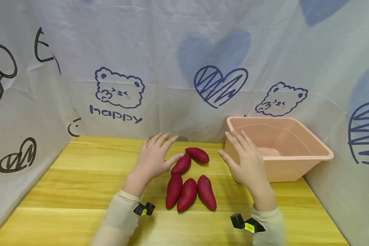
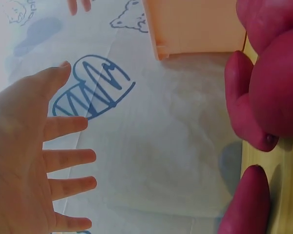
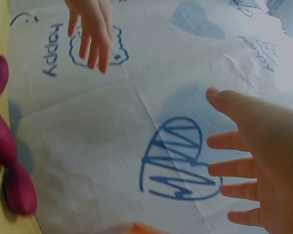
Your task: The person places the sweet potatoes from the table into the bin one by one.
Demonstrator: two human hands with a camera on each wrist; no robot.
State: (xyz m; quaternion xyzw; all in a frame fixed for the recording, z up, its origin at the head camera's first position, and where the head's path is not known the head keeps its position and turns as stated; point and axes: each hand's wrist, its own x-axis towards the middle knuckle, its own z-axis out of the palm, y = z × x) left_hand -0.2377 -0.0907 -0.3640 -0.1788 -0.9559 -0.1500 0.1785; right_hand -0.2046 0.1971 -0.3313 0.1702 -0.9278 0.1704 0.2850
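Several red-purple sweet potatoes lie on the wooden table. Two are at the back, one [image 1: 197, 155] to the right and one [image 1: 181, 164] beside my left thumb in the head view. Three more lie side by side nearer me: a left one [image 1: 174, 191], a middle one [image 1: 187, 195] and a right one [image 1: 206, 193]. My left hand [image 1: 152, 159] hovers left of them, fingers spread and holding nothing. Across from it, my right hand [image 1: 249, 162] is raised with fingers extended and nothing in it, overlapping the pink tub's [image 1: 290, 171] left side in view.
The tub stands at the table's right rear, and no contents show in its visible part. A pale cloth [image 1: 166, 102] printed with hearts and bears hangs behind the table [image 1: 80, 184] and along both sides. Dark wrist cameras sit on both sleeves.
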